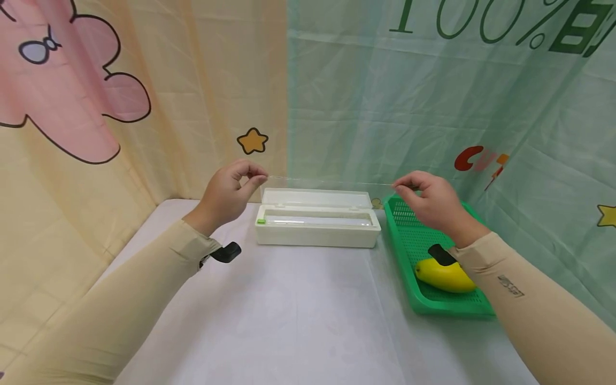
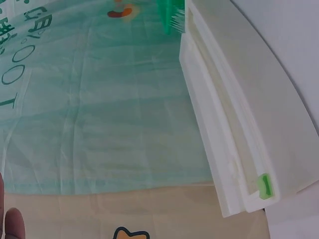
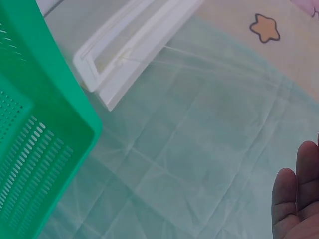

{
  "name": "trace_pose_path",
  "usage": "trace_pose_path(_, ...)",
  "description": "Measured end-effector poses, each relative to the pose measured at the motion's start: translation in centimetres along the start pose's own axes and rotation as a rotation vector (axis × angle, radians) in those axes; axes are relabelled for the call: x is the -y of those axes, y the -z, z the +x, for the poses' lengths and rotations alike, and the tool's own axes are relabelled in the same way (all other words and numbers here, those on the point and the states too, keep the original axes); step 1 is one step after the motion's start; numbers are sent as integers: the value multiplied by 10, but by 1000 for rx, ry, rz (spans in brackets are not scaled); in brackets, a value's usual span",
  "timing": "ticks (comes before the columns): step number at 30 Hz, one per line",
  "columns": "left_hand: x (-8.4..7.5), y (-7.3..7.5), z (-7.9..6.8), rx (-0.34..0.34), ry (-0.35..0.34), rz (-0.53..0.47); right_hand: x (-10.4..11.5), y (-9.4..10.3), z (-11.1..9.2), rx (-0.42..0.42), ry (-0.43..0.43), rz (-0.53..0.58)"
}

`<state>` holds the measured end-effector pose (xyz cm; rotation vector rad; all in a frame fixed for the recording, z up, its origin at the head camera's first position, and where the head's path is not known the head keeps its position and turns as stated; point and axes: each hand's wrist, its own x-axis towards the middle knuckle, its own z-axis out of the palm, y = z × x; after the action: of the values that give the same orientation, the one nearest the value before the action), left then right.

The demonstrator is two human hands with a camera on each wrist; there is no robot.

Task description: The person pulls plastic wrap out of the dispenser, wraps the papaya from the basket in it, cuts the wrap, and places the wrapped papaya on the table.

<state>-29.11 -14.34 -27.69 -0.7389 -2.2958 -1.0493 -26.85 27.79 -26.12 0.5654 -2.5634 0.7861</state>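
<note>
A sheet of clear cling film (image 1: 332, 181) stretches between the two raised hands; its upper edge shows as a thin pale line. My left hand (image 1: 231, 188) pinches one end between thumb and forefinger, and my right hand (image 1: 430, 202) pinches the other the same way. Below and between them stands a white cling film dispenser (image 1: 317, 235), its lid (image 1: 315, 198) tipped back and a green slider (image 1: 261, 221) at its left end. Only fingertips of each hand show in the wrist views. How far down the film reaches is hard to tell.
A green perforated basket (image 1: 408, 278) stands on the right of the white-covered table (image 1: 298, 315), partly under the right arm. In it lies a yellow mango-like fruit (image 1: 445, 275). Printed curtains (image 1: 337, 107) close off the back and sides.
</note>
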Motion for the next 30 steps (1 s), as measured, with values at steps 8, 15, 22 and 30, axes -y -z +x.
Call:
trace_pose_path(8, -5, 2, -2, -49, -48, -19, 4, 3, -8, -68, 41, 19)
trace_pose_path(15, -11, 3, -4, -93, -91, -27, 8, 6, -13, -103, 48, 26)
trace_pose_path(22, -20, 5, -7, -122, -127, -32, 12, 10, -18, -133, 52, 59)
trace_pose_path(30, -28, 8, -9, -145, -148, -37, 12, 12, -22, -163, 74, 107)
